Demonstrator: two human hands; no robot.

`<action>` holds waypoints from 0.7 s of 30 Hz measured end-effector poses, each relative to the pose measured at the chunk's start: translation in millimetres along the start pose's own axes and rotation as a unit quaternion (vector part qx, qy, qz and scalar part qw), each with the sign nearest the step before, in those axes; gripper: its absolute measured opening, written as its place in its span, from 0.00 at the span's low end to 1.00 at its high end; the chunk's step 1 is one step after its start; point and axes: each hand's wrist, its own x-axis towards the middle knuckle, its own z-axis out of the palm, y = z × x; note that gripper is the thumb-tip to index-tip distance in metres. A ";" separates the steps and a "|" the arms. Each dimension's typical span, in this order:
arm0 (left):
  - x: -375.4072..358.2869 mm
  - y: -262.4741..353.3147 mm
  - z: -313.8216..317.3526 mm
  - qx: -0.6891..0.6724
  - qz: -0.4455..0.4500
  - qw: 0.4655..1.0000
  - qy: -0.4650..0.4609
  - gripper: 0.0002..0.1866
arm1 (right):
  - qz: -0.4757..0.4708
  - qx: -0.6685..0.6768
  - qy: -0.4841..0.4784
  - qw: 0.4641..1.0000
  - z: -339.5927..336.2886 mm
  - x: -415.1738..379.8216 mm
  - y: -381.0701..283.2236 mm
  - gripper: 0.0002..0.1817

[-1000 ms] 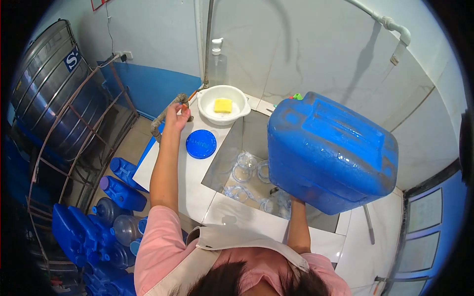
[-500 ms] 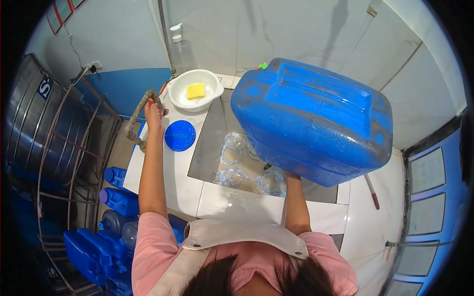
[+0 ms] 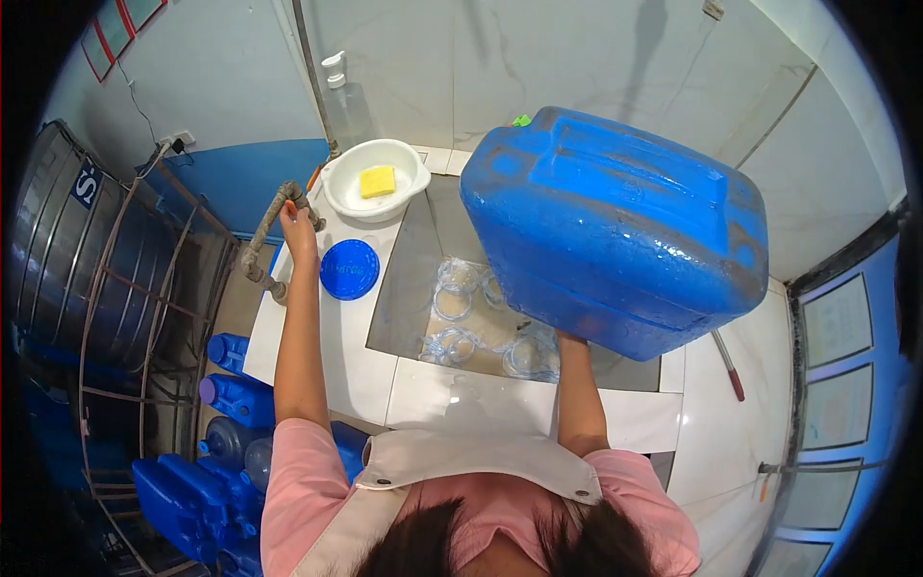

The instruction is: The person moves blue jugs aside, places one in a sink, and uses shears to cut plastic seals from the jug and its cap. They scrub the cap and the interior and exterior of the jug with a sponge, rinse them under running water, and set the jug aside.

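A large blue jerrycan (image 3: 615, 231), wet and scuffed, is held tilted above the sink (image 3: 404, 288). My right hand (image 3: 571, 340) supports it from the near underside; the fingers are hidden beneath it. On the left, my left hand (image 3: 299, 223) is closed at the end of a worn, bent faucet pipe (image 3: 260, 240). Close to that hand, a round blue lid (image 3: 349, 269) lies on the white tiled counter (image 3: 336, 361). Behind the lid stands a white basin (image 3: 336, 192) with a yellow sponge (image 3: 378, 182) in it.
Coils of clear plastic (image 3: 452, 343) lie in the sink bottom. A pump bottle (image 3: 346, 106) stands by the wall. Several blue containers (image 3: 183, 495) crowd the floor at left, near a metal rack (image 3: 91, 337) and steel tank (image 3: 72, 231). A red-handled tool (image 3: 735, 380) lies at right.
The jerrycan has tipped slightly, its lower left side lifting a little. My left hand stays at the faucet pipe. The whole view has shifted a little.
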 end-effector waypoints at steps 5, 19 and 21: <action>-11.9 1.8 0.0 0.125 0.044 0.991 0.007 0.26 | 0.001 0.004 -0.001 1.000 1.7 -0.3 1.6 0.23; -93.3 2.6 -21.7 0.541 0.123 0.806 -0.206 0.45 | -0.067 0.015 0.025 0.997 -35.3 -3.1 -44.2 0.24; -103.5 -7.6 -22.4 0.568 0.118 0.791 -0.196 0.52 | -0.095 0.009 0.040 0.995 -54.0 -5.3 -64.1 0.24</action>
